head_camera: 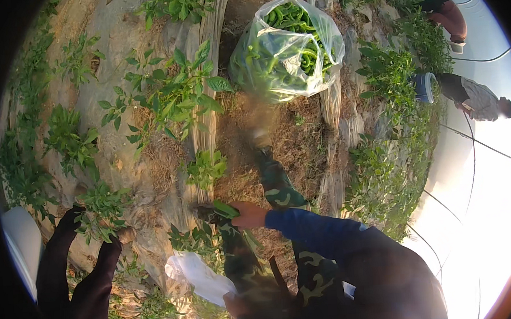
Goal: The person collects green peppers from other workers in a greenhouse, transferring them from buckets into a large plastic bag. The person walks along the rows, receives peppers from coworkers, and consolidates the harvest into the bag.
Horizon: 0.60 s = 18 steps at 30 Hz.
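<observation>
My right hand [249,215], in a blue sleeve, holds long green peppers [226,209] above my camouflage-clad legs [283,186]. Low in the view my left hand [233,304] is blurred and partly hidden; it grips the edge of a thin white plastic bag [198,275]. Ahead on the soil path stands a large clear plastic bag [272,67], its top open, full of green peppers [289,19]. Left of the path a leafy pepper plant [178,92] grows through plastic mulch. A smaller plant [206,167] stands nearer my right hand.
Dark-clothed limbs of another person [82,281] reach beside a plant at lower left. Two people [480,98] [449,19] are at the right, near the plastic greenhouse wall, with a blue and white bucket [425,88] among plants. Plant rows flank the path.
</observation>
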Tool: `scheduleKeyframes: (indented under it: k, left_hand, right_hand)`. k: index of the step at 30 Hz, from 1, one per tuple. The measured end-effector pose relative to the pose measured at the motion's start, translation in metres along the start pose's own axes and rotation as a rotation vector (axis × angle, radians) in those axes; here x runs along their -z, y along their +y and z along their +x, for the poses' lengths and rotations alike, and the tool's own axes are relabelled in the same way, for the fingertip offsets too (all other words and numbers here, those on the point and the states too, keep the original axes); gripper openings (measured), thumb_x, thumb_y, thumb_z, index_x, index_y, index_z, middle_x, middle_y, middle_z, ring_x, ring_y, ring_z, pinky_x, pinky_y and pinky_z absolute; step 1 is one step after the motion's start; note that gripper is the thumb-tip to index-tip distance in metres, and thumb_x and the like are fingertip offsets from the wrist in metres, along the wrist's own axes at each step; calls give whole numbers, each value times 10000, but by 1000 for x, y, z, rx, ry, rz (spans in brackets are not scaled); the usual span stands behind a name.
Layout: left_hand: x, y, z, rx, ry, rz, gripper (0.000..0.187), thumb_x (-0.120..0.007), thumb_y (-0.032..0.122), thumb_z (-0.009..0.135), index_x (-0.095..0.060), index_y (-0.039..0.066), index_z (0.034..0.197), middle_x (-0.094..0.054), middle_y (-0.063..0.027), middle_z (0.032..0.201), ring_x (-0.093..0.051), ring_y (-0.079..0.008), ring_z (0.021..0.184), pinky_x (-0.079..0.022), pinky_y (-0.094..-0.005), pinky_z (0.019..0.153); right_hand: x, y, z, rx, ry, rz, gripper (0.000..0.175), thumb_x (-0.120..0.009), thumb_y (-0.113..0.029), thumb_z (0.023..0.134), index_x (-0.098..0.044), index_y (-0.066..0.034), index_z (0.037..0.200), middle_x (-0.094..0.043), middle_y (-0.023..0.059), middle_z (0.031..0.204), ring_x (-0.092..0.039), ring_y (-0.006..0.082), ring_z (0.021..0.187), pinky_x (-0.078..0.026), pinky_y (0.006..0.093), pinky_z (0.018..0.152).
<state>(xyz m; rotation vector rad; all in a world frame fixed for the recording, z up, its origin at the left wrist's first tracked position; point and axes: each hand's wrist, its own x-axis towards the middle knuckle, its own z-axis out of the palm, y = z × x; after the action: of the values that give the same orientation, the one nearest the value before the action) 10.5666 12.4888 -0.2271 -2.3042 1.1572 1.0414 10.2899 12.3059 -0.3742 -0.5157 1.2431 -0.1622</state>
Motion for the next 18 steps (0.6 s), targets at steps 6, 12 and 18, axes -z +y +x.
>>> scheduleKeyframes:
  k: [6, 12, 18]
  left_hand:
    - [10, 60, 0, 35, -19, 178, 181, -555, 162, 804, -509, 9, 889, -588, -238, 867, -563, -446, 868, -436, -506, 724]
    - [8, 124, -20, -33, 29, 319, 169, -574, 111, 775, -529, 1, 895, -589, -239, 861, -558, -441, 862, -434, -502, 732]
    - [15, 187, -32, -83, 16, 481, 275, -607, 177, 754, -552, 53, 993, -582, -142, 959, -572, -355, 914, -463, -441, 778]
  right_hand:
    - [231, -77, -72, 274, 860, -1, 320, -603, -184, 772, -522, 11, 1013, -607, 216, 789, -610, 349, 718, -476, 420, 640]
    - [401, -134, -44, 511, 1230, -424, 341, -605, -179, 766, -520, -38, 1065, -590, 218, 937, -587, 399, 862, -476, 457, 745]
    - [452, -118, -40, 594, 1231, -477, 576, -632, -188, 773, -419, -34, 1285, -518, 181, 1142, -483, 350, 1092, -397, 411, 942]
